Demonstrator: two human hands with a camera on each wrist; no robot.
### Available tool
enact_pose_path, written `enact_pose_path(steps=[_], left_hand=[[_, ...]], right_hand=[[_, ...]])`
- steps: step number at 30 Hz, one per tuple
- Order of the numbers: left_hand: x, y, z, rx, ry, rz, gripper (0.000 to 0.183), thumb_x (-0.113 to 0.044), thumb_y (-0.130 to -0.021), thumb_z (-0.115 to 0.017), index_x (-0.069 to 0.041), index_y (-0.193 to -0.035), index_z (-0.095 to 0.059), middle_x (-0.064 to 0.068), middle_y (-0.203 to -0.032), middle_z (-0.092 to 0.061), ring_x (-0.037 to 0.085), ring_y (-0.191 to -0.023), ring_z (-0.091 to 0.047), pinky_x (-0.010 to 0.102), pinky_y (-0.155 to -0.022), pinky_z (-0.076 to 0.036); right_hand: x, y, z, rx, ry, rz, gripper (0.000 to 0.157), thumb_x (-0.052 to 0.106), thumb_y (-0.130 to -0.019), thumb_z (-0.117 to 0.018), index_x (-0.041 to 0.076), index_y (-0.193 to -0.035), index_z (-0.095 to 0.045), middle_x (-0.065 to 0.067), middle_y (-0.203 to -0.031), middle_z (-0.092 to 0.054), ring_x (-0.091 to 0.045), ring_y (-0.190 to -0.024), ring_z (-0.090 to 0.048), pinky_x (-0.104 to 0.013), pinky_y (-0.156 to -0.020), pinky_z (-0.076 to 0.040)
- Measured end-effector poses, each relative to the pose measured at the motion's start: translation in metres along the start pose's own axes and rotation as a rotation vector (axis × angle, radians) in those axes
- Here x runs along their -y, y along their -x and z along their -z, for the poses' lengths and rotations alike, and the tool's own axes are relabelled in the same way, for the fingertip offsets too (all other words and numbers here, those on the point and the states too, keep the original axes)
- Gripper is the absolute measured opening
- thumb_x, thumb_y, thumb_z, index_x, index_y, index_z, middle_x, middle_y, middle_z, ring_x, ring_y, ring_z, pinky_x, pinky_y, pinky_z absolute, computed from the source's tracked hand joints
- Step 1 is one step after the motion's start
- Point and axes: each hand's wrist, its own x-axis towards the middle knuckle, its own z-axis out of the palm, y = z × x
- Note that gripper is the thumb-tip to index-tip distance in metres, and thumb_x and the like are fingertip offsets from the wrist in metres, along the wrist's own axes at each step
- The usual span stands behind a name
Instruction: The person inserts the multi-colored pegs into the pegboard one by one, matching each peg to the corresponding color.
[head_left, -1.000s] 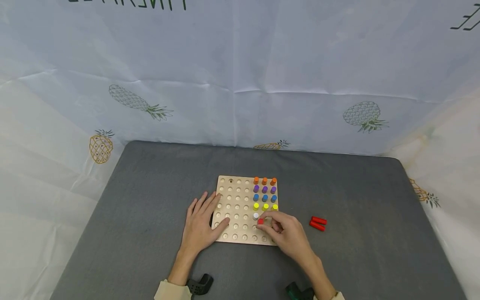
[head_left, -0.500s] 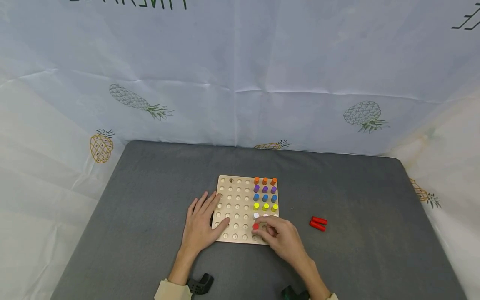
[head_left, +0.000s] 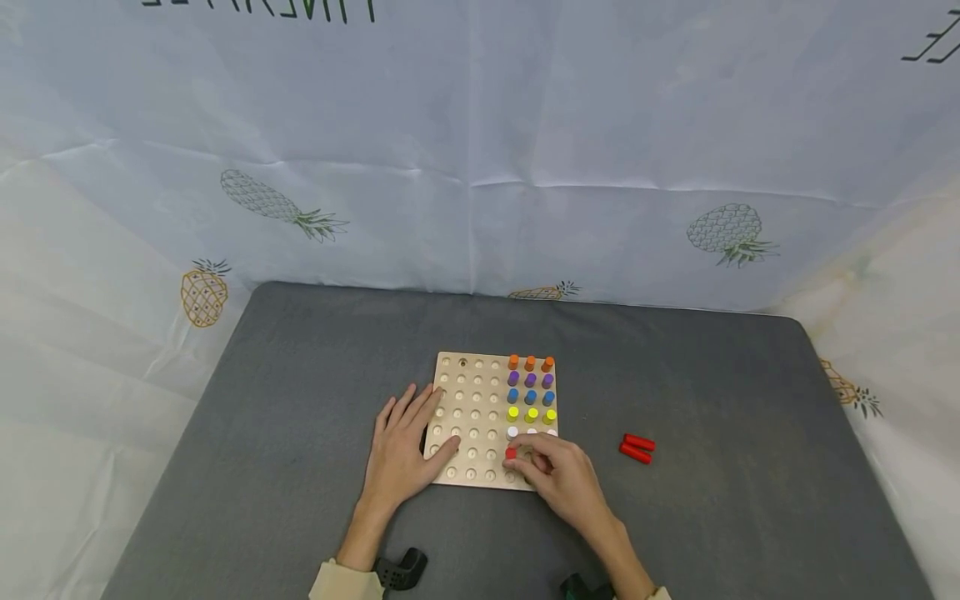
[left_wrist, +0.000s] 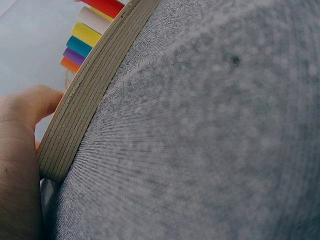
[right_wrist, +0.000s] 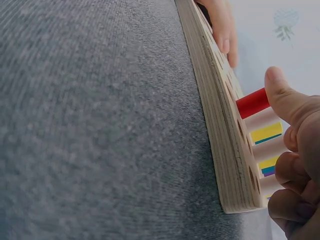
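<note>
A wooden pegboard [head_left: 474,412] with rows of round holes lies on the table. My left hand [head_left: 399,458] rests along its left edge, fingers spread and straight, thumb over the front left part. My right hand [head_left: 558,471] pinches the top of a red peg [right_wrist: 254,103] between thumb and index finger. That peg stands upright at the board, its lower end right at a hole, in front of the white peg [head_left: 512,432]. Behind are rows of yellow pegs [head_left: 531,414], blue pegs [head_left: 531,397], purple pegs [head_left: 530,380] and orange pegs [head_left: 530,363]. My right fingers partly cover the white row.
Two loose red pegs [head_left: 637,448] lie side by side on the grey table [head_left: 720,467], right of the board. A pale curtain [head_left: 585,117] with pineapple prints hangs behind the table. Black wrist devices [head_left: 402,568] sit at both wrists.
My right hand has shifted left and slightly toward me with the red peg, bringing it to a hole in front of the white peg, then held there. The left hand has stayed put.
</note>
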Motion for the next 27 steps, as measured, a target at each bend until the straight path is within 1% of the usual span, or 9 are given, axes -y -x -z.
enact_pose_path(steps=[4,11,19,23,27], left_hand=[[-0.0005,-0.0001,-0.0005,-0.015,-0.003,-0.01,0.076,-0.048,-0.083,-0.075,-0.016,-0.149,-0.055,0.008,-0.152,-0.057,0.037,-0.146,-0.047,0.058,-0.123,-0.027],[-0.0004,-0.0001,0.0007,0.009,0.01,0.007,0.075,-0.049,-0.086,-0.072,-0.017,-0.15,-0.053,0.007,-0.153,-0.056,0.035,-0.148,-0.044,0.056,-0.125,-0.025],[-0.0004,-0.0004,0.0009,0.013,0.022,0.011,0.074,-0.05,-0.087,-0.071,-0.018,-0.151,-0.053,0.007,-0.153,-0.056,0.034,-0.149,-0.044,0.055,-0.125,-0.024],[-0.0005,-0.0005,0.0013,0.016,0.027,0.013,0.074,-0.05,-0.087,-0.071,-0.018,-0.151,-0.053,0.007,-0.154,-0.056,0.034,-0.149,-0.044,0.055,-0.125,-0.024],[-0.0003,-0.0007,0.0011,0.017,0.029,0.011,0.074,-0.05,-0.087,-0.071,-0.018,-0.151,-0.052,0.007,-0.154,-0.055,0.035,-0.149,-0.043,0.056,-0.125,-0.024]], right_hand=[[-0.0023,0.0011,-0.0015,-0.009,-0.016,0.021,0.017,0.025,-0.081,-0.085,0.026,-0.095,-0.075,0.021,-0.061,-0.034,0.008,-0.054,-0.03,-0.01,-0.051,-0.024],[-0.0044,0.0026,-0.0028,-0.012,-0.025,0.017,0.018,0.025,-0.081,-0.085,0.026,-0.096,-0.075,0.021,-0.06,-0.034,0.009,-0.054,-0.031,-0.009,-0.051,-0.024],[-0.0061,0.0035,-0.0025,0.003,-0.034,0.008,0.017,0.026,-0.083,-0.084,0.026,-0.098,-0.077,0.02,-0.058,-0.035,0.008,-0.052,-0.03,-0.01,-0.05,-0.023],[-0.0061,0.0041,0.0002,-0.007,-0.025,0.034,0.018,0.026,-0.085,-0.083,0.023,-0.102,-0.079,0.02,-0.058,-0.035,0.009,-0.051,-0.03,-0.01,-0.049,-0.023],[-0.0061,0.005,0.0056,-0.029,-0.014,0.038,0.021,0.026,-0.084,-0.084,0.021,-0.105,-0.08,0.02,-0.058,-0.035,0.009,-0.051,-0.029,-0.009,-0.048,-0.022]])
